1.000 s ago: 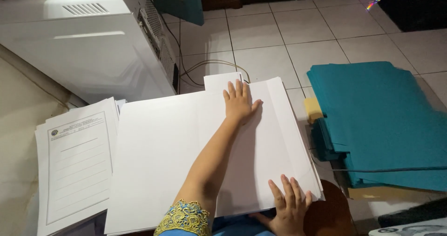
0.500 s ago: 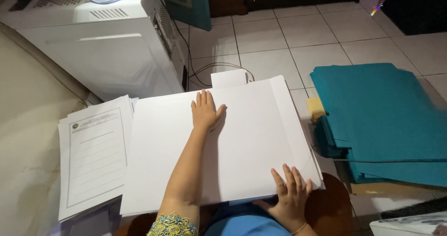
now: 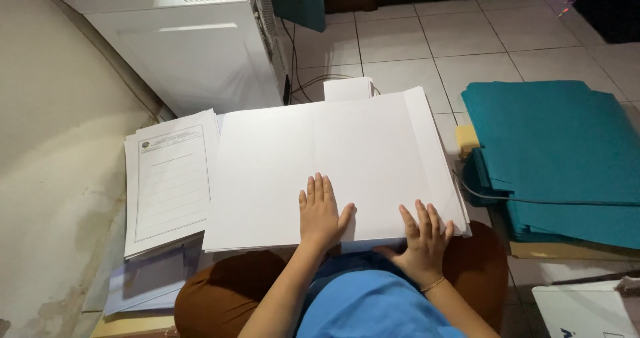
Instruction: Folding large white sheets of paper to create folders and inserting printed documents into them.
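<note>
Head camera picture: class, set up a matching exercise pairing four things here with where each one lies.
Things:
1. left hand
2. teal folder stack
3. printed forms
4. white machine

Places:
A. right of the white sheets
B. top left, on the floor
C. flat on the white sheets
D. left of the white sheets

Pairs: 1-C, 2-A, 3-D, 4-B

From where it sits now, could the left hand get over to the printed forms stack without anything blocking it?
Probably yes. The left hand lies flat on the large white sheets, and the printed forms stack sits just beside them with nothing standing between.
</note>
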